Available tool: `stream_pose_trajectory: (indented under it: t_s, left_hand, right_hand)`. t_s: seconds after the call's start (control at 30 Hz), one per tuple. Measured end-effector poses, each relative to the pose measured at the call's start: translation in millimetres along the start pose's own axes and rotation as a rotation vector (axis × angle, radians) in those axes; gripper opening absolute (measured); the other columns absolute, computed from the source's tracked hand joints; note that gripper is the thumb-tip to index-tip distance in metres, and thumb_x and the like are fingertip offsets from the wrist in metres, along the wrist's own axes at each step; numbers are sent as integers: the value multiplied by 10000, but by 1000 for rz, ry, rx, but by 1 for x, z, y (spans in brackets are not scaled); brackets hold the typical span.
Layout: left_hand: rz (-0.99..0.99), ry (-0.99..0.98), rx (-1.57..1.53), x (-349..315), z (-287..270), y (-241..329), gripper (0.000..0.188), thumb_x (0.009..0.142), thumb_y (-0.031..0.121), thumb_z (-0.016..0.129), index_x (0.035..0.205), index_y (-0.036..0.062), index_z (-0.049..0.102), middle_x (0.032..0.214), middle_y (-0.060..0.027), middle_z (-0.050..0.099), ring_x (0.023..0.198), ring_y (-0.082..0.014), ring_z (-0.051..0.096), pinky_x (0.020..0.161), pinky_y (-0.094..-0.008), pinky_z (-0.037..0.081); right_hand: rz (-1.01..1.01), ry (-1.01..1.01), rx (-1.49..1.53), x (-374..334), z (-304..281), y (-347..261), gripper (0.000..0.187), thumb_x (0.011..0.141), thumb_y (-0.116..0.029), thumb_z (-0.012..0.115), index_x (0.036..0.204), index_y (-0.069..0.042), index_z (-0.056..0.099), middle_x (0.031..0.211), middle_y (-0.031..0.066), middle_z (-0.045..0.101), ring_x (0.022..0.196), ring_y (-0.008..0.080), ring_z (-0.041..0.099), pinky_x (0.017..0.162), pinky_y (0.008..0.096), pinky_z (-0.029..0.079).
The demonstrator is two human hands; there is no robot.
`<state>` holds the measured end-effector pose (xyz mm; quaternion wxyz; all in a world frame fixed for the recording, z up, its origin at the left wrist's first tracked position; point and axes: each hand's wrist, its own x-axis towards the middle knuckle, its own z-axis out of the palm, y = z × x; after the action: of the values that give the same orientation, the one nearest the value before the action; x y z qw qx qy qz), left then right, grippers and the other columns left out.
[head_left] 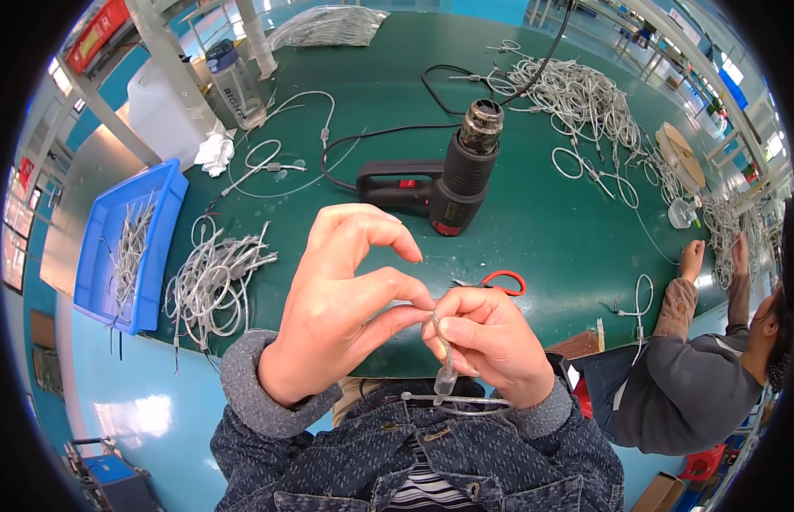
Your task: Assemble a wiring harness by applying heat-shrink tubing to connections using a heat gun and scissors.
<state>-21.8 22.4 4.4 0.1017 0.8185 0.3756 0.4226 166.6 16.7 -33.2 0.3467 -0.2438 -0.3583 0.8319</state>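
Note:
A clear-jacketed silver cable (446, 380) with a translucent moulded sleeve hangs in front of my jacket, its lower part looping sideways. My right hand (495, 341) is closed round its upper end, thumb pressed on top. The thumb and index finger of my left hand (337, 299) pinch the cable's tip beside the right fingertips; its other fingers curl above. Just past my hands lies a pair of scissors with red handles (509, 277), partly hidden. A black heat gun (462, 183) stands on the green table with its metal nozzle upward.
At the left are a blue tray (168, 222) of short cables and a cable bundle (218, 282). A bottle (235, 90) stands behind. A large cable heap (576, 94) and a spool (680, 158) lie far right. At right a co-worker (695, 384) handles cables.

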Motion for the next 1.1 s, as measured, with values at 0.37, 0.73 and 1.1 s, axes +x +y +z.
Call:
stream_pose_trajectory:
  t_s: [0.37, 0.73, 1.1]
  left_hand:
    - [60, 35, 13, -7, 11, -5, 239, 568, 160, 771, 725, 86, 607, 930, -56, 556, 985, -292, 484, 818, -409, 435]
    - [120, 71, 55, -13, 15, -3, 205, 609, 179, 764, 721, 96, 613, 906, -40, 578, 953, -280, 516, 835, -434, 470]
    - [76, 128, 16, -20, 20, 0, 204, 605, 165, 774, 727, 104, 622, 903, -39, 566, 949, -277, 517, 852, -461, 468]
  right_hand:
    - [-82, 41, -42, -2, 0, 4, 113, 898, -58, 526, 898, 46, 569, 743, 102, 582, 482, 75, 449, 421, 189, 331]
    - [-135, 57, -100, -4, -1, 10, 77, 894, -24, 505, 904, 24, 563, 774, 92, 576, 543, 63, 463, 446, 184, 333]
    - [-215, 77, -175, -4, 1, 16, 77, 887, -11, 495, 899, 16, 567, 766, 78, 563, 549, 63, 458, 450, 180, 333]
